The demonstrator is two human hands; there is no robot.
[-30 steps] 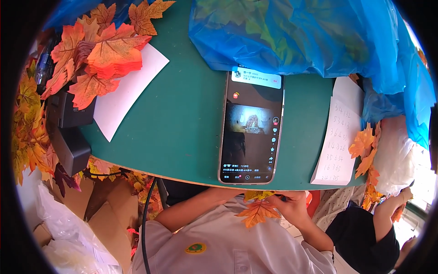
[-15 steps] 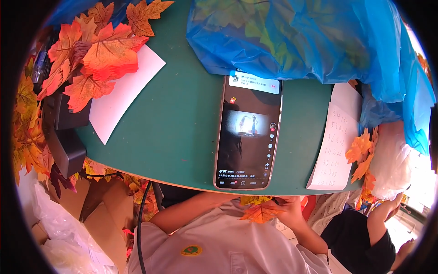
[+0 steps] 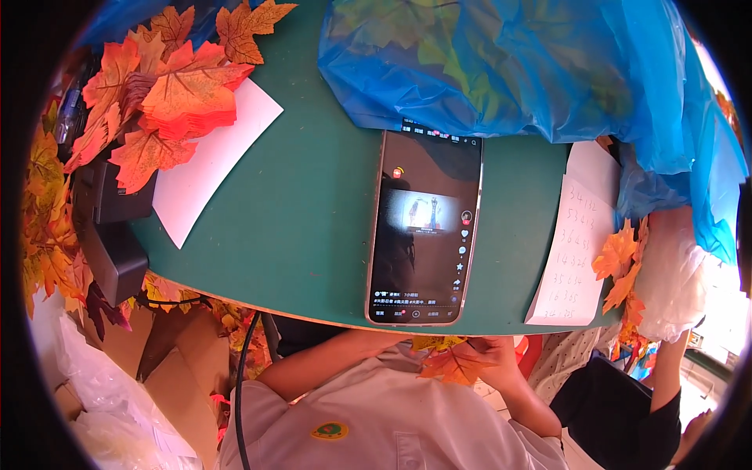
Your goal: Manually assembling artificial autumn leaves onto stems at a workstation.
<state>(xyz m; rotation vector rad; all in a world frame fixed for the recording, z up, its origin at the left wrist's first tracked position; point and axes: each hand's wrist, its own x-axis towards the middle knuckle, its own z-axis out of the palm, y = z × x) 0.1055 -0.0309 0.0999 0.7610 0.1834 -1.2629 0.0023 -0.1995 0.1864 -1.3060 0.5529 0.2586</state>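
Just below the near edge of the green table [image 3: 313, 204], my right hand [image 3: 504, 354] is closed on an orange artificial maple leaf [image 3: 458, 366]. A yellow leaf [image 3: 439, 343] shows above it, against the table's underside. My left forearm [image 3: 329, 362] reaches in from the left toward these leaves; the left hand itself is hidden by the table edge, so its fingers do not show. A phone [image 3: 423, 258] with a lit screen lies on the table above my hands, its top end against a blue plastic bag [image 3: 486, 70].
Stacked orange-red maple leaves [image 3: 188, 94] lie over white paper [image 3: 223, 164] and a dark box-like stand [image 3: 117, 251] at left. A handwritten paper strip [image 3: 572, 251] lies at right. Cardboard [image 3: 188, 352] is below left; another person in black [image 3: 619, 407] is at lower right.
The orange leaf in my right hand has turned slightly and shifted right. The banner at the top of the phone screen has gone. The other person's arm at the right has moved.
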